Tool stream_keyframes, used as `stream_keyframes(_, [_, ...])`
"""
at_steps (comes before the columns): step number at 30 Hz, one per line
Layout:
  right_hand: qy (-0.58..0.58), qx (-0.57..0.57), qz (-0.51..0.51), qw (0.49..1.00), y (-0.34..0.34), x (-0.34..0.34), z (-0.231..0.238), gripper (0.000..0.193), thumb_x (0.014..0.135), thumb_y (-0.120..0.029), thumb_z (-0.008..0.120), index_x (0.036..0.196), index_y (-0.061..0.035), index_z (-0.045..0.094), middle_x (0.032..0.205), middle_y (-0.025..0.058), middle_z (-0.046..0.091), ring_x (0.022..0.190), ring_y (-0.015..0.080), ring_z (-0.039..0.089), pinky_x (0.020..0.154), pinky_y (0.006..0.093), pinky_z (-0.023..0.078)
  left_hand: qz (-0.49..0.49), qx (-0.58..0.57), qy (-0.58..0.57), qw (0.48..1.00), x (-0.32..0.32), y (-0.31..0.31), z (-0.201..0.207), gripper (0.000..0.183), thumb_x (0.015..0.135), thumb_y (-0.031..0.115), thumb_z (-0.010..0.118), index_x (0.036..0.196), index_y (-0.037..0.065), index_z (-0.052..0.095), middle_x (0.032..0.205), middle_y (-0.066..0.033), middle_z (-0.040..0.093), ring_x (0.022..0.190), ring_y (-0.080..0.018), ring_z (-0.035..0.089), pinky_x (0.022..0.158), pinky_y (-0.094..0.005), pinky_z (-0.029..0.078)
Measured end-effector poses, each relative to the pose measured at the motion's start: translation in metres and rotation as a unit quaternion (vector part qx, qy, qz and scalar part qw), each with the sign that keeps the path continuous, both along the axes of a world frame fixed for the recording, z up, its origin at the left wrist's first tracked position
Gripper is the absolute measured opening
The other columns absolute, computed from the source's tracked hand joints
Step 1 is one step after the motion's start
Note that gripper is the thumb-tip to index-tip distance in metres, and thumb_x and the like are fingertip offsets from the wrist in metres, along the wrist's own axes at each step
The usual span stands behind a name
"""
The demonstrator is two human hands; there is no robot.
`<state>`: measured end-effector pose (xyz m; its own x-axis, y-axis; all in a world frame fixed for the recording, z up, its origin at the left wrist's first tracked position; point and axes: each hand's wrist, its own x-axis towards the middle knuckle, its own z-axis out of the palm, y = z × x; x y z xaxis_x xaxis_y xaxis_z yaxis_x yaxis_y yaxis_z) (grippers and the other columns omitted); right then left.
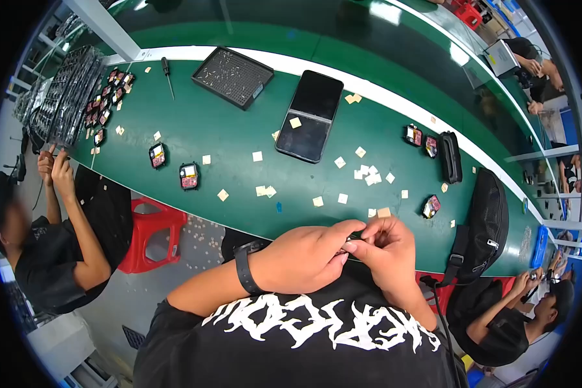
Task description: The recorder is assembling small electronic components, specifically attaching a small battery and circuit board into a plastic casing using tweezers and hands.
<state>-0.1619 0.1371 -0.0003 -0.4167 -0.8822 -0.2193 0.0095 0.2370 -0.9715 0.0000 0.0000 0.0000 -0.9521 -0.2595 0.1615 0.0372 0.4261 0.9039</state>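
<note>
My left hand (307, 258), with a dark band on its wrist, is closed around a small black part (351, 239) just over the near table edge. The fingers cover most of that part, so its kind does not show. Close against it, my right hand (391, 249) has its thumb and fingers pinched together at the same part. Beyond the hands lie several cream paper squares (343, 198). To the right sits a small open black device (431, 206) with a red board inside. Another such device (189, 176) lies to the left.
A folding phone (310, 116) lies open behind the squares, left of a black case (451, 157) and a black bag (487, 220). Farther left are a screw tray (233, 76), a screwdriver (168, 77) and stacked black trays (68, 97). People sit on both sides.
</note>
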Motion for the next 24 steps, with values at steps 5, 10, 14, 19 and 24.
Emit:
stream_keyframes(5, [-0.194,0.001,-0.047,0.98,-0.013,0.007,0.011,0.028,0.082,0.004,0.082,0.102,-0.0026,0.063,0.079,-0.003,0.05,0.072,0.0013,0.052,0.061,0.0224,0.045,-0.029,0.048,-0.016,0.998,0.004,-0.003,-0.008,0.053,0.094,0.004,0.059,0.143,-0.004,0.04,0.099,-0.0163,0.068,0.082,-0.0302,0.069,0.077,-0.0409,0.054])
stream_keyframes(10, [0.161,-0.123,0.024,0.979,-0.008,-0.003,0.021,0.035,0.077,-0.001,0.085,0.109,-0.0032,0.07,0.074,0.0003,0.055,0.067,0.0078,0.056,0.056,0.0254,0.045,0.001,0.26,-0.024,0.965,0.005,-0.003,0.003,0.055,0.095,0.0,0.054,0.148,-0.002,0.039,0.117,-0.01,0.062,0.097,-0.0158,0.06,0.088,-0.0322,0.049])
stream_keyframes(14, [0.399,-0.207,0.107,0.887,-0.006,-0.001,0.018,0.052,0.073,-0.021,0.088,0.121,-0.0073,0.073,0.072,0.0031,0.058,0.057,0.0169,0.054,0.05,0.0305,0.042,-0.023,0.302,-0.016,0.953,0.009,-0.006,0.008,0.058,0.094,0.0,0.051,0.15,-0.001,0.037,0.121,-0.0083,0.058,0.104,-0.0122,0.055,0.094,-0.0297,0.046])
stream_keyframes(19, [0.425,-0.192,0.164,0.869,-0.005,-0.004,0.027,0.057,0.075,-0.029,0.088,0.125,-0.008,0.071,0.068,0.0011,0.054,0.055,0.0174,0.051,0.049,0.0314,0.04,-0.049,0.296,-0.023,0.954,0.013,-0.008,0.012,0.059,0.093,0.005,0.051,0.15,-0.003,0.036,0.121,-0.0095,0.058,0.102,-0.0145,0.057,0.093,-0.0295,0.046])
stream_keyframes(24, [0.269,-0.223,0.11,0.93,0.001,-0.011,0.019,0.05,0.08,-0.018,0.084,0.126,-0.0038,0.068,0.072,0.0038,0.058,0.057,0.0156,0.051,0.051,0.0289,0.039,-0.033,0.24,0.039,0.97,0.016,-0.013,0.015,0.063,0.089,0.006,0.051,0.149,-0.005,0.037,0.127,-0.0121,0.058,0.102,-0.0169,0.058,0.093,-0.0305,0.047])
